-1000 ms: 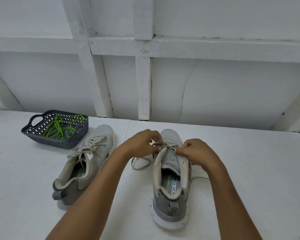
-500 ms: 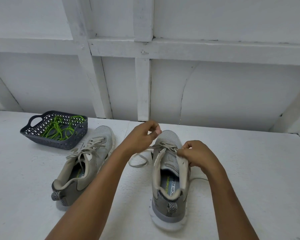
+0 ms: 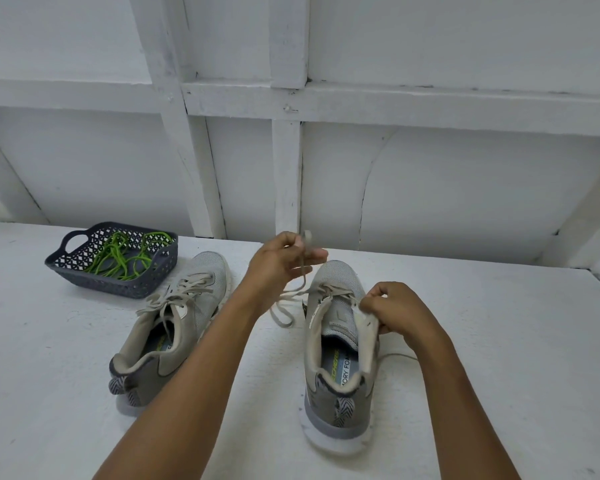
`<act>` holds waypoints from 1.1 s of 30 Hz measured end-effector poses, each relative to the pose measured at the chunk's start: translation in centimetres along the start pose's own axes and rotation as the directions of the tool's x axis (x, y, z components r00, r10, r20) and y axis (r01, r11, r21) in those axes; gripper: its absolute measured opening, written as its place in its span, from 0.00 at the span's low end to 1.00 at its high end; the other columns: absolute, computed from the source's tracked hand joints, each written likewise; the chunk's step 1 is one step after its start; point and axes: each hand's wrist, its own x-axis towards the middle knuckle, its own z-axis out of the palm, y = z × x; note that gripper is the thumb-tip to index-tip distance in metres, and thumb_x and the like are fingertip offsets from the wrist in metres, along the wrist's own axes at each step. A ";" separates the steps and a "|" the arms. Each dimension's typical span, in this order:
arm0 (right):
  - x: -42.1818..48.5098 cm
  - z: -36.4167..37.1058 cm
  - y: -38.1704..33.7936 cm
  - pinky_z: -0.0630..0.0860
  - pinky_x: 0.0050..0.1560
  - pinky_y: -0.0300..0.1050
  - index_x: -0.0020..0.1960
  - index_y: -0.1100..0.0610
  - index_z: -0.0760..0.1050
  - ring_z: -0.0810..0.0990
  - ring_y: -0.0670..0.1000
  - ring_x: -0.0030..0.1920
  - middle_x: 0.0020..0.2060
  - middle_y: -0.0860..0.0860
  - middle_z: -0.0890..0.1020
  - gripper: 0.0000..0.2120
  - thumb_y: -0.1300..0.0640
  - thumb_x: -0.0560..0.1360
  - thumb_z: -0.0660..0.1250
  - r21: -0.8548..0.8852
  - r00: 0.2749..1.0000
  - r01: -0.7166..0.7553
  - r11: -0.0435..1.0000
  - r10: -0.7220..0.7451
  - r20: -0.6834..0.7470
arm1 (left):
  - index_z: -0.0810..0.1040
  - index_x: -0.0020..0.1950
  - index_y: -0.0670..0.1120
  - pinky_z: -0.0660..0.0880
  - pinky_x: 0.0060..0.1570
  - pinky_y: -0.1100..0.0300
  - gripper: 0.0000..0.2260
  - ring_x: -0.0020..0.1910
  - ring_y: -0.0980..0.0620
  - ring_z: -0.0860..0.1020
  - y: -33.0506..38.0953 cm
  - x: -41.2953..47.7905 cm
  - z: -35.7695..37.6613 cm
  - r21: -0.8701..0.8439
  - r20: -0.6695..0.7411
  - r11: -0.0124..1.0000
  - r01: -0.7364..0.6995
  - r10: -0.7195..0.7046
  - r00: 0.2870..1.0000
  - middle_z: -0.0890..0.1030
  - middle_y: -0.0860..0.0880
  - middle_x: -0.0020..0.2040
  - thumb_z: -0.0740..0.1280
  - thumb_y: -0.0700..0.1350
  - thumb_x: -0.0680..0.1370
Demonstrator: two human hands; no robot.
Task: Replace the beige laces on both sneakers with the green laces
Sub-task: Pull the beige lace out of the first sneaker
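Note:
Two grey sneakers stand on the white table. The right sneaker (image 3: 338,362) is partly unlaced. My left hand (image 3: 280,259) is raised above its toe and pinches the beige lace (image 3: 288,303), which runs slack down to the eyelets. My right hand (image 3: 394,308) grips the sneaker's right eyelet flap. A loose lace end trails out to the right of the shoe. The left sneaker (image 3: 174,323) still has its beige lace (image 3: 181,289) threaded and loosely tied. The green laces (image 3: 125,256) lie tangled in a dark grey basket (image 3: 139,285) at the back left.
A white panelled wall (image 3: 430,168) rises right behind the table. The table's far edge (image 3: 430,263) runs just behind the sneakers. Bare white tabletop (image 3: 499,358) stretches to the right of the right sneaker.
My left hand has lifted up and away from the eyelets, drawing the beige lace out with it. My right hand has stayed on the shoe's flap.

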 end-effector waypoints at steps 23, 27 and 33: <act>0.9 -0.8 -1.4 0.66 0.29 0.39 0.44 0.53 0.78 0.76 0.47 0.30 0.35 0.52 0.81 0.06 0.62 0.69 0.71 -0.094 0.996 0.087 0.992 -0.087 0.014 | 0.78 0.41 0.46 0.75 0.42 0.56 0.10 0.42 0.51 0.80 0.0 1.0 1.3 0.860 -0.071 0.495 0.125 -0.127 0.989 0.82 0.49 0.40 0.74 0.49 0.69; 1.2 -0.3 -2.1 0.65 0.29 0.35 0.51 0.47 0.83 0.73 0.46 0.30 0.41 0.48 0.80 0.20 0.69 0.72 0.63 -0.175 0.970 0.220 0.960 -0.196 0.145 | 0.79 0.44 0.44 0.70 0.34 0.61 0.09 0.35 0.54 0.75 0.0 0.9 0.4 0.835 -0.068 0.532 0.142 -0.157 0.985 0.80 0.51 0.38 0.74 0.47 0.71; 2.2 0.4 -2.7 0.77 0.42 0.49 0.41 0.45 0.83 0.82 0.61 0.52 0.47 0.50 0.80 0.25 0.72 0.70 0.57 -0.332 0.942 0.313 0.890 -0.245 0.230 | 0.77 0.44 0.44 0.65 0.30 0.62 0.08 0.32 0.55 0.70 -0.8 0.6 0.1 0.775 -0.086 0.607 0.177 -0.177 0.980 0.75 0.52 0.33 0.72 0.48 0.73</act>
